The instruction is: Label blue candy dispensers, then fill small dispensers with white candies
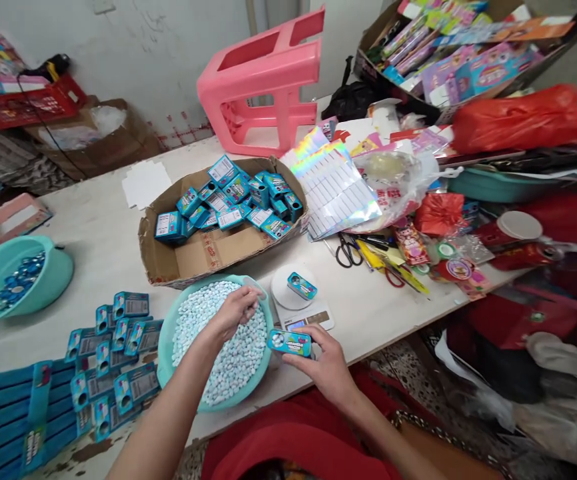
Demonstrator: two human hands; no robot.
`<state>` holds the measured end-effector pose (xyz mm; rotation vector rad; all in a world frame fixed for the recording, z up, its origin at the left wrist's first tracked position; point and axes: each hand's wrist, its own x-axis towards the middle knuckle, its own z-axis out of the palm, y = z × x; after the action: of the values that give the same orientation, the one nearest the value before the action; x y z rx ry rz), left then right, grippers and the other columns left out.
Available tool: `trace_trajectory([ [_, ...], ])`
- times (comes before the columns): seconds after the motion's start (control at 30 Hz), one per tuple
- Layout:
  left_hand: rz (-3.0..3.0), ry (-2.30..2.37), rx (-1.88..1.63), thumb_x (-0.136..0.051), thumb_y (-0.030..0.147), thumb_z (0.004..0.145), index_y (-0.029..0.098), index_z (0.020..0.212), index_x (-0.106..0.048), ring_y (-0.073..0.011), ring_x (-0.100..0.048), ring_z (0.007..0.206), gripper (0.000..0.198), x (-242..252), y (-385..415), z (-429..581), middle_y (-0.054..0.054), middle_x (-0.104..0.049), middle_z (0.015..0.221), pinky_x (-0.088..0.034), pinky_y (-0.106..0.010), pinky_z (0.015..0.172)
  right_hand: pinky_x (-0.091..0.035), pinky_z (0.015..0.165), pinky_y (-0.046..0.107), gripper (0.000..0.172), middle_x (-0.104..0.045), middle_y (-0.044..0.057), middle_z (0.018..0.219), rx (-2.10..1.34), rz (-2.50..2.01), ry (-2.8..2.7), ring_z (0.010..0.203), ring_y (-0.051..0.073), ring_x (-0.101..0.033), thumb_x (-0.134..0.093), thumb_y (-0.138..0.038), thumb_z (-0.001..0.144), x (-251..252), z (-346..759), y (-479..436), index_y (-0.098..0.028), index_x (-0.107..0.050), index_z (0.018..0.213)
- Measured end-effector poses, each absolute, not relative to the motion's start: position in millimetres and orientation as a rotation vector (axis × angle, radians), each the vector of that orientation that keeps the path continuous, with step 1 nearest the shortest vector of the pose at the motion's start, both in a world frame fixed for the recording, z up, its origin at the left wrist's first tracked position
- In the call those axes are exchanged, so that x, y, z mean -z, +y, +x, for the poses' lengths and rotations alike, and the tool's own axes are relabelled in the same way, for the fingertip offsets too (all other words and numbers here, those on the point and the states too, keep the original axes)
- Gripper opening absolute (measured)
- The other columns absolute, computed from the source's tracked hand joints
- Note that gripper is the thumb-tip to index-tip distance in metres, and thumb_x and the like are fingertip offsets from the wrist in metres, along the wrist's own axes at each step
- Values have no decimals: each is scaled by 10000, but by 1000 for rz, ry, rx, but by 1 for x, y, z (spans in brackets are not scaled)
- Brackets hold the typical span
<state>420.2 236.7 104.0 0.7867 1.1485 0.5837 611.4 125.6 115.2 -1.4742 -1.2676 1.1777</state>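
My left hand (pixel 241 310) is above a turquoise bowl (pixel 166 360) filled with small pale blue and white candies (pixel 236 370). Its fingers are closed, and what they hold, if anything, I cannot make out. Between the thumb and fingers of my right hand (pixel 321 363) is a small blue candy tin (pixel 290 342), kept by the bowl's right rim. Just beyond it stands a white digital scale (pixel 321 320), with a second blue tin (pixel 302 285) lying on its round plate.
Behind the bowl, a cardboard box (pixel 198 257) holds many blue cartons. More cartons (pixel 131 305) are piled at left, near a turquoise basin (pixel 61 270) of shiny blue pieces. A pink stool (pixel 263 67) lies on its side at the back. Scissors (pixel 347 252) and holographic sheets (pixel 338 193) lie rightward.
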Motion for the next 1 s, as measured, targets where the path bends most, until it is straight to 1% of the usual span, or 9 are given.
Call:
trace_trajectory([
  [0.1, 1196, 1165, -488, -538, 361, 795, 175, 787, -552, -61, -325, 447, 187, -105, 261, 470, 36, -440, 585, -198, -187, 419, -491, 768, 320, 289, -627, 39, 908, -1139, -1556, -1185, 864, 205, -602, -738, -308, 676, -108, 641, 111, -202, -640, 926],
  [0.23, 1768, 1301, -308, -589, 288, 746, 193, 748, -571, -124, -432, 573, 97, -91, 286, 509, 7, -516, 616, -258, -234, 521, -487, 760, 329, 302, -626, 44, 917, -1083, -1663, -1089, 844, 209, -602, -730, -327, 682, -99, 673, 96, -198, -633, 938],
  [0.37, 1908, 1417, -132, -691, 312, 658, 220, 851, -572, -147, -459, 570, 244, -75, 293, 520, 19, -530, 602, -240, -248, 536, -482, 757, 335, 303, -627, 51, 922, -1045, -1727, -1054, 842, 214, -602, -714, -350, 696, -95, 694, 88, -194, -633, 943],
  [0.53, 1700, 1386, -310, -700, 315, 632, 203, 775, -566, -122, -449, 548, 226, -73, 290, 519, 42, -498, 566, -270, -226, 528, -481, 760, 348, 324, -627, 60, 920, -1014, -1753, -1028, 850, 220, -595, -710, -369, 692, -89, 706, 86, -184, -636, 949],
  [0.7, 878, 1279, -633, -668, 317, 659, 166, 750, -527, -49, -341, 433, 225, -89, 282, 487, 58, -433, 547, -201, -167, 418, -481, 766, 354, 380, -634, 67, 932, -964, -1780, -997, 854, 223, -594, -719, -411, 669, -83, 713, 85, -183, -639, 963],
  [0.8, 531, 1240, -835, -655, 247, 656, 151, 808, -529, -49, -430, 477, 220, -95, 268, 455, 31, -486, 615, -249, -144, 409, -484, 769, 358, 409, -634, 71, 950, -954, -1786, -965, 855, 224, -598, -718, -424, 667, -82, 717, 86, -180, -633, 984],
  [0.87, 507, 1301, -773, -646, 220, 652, 132, 819, -547, -48, -430, 459, 214, -95, 255, 441, 19, -494, 615, -230, -142, 385, -481, 777, 364, 413, -633, 71, 962, -949, -1794, -953, 850, 223, -604, -720, -427, 665, -81, 719, 88, -180, -630, 984],
  [0.93, 619, 1343, -570, -639, 249, 668, 121, 814, -562, -30, -341, 395, 209, -92, 244, 438, 31, -465, 584, -146, -154, 359, -479, 777, 368, 415, -633, 69, 963, -945, -1801, -951, 843, 223, -608, -722, -431, 661, -80, 720, 89, -182, -628, 978],
  [1.0, 821, 1342, -401, -606, 324, 712, 124, 789, -571, -26, -264, 376, 217, -89, 238, 446, 54, -406, 543, -117, -174, 370, -478, 779, 367, 410, -635, 66, 960, -944, -1805, -964, 842, 222, -609, -722, -433, 660, -79, 719, 89, -184, -629, 972],
])
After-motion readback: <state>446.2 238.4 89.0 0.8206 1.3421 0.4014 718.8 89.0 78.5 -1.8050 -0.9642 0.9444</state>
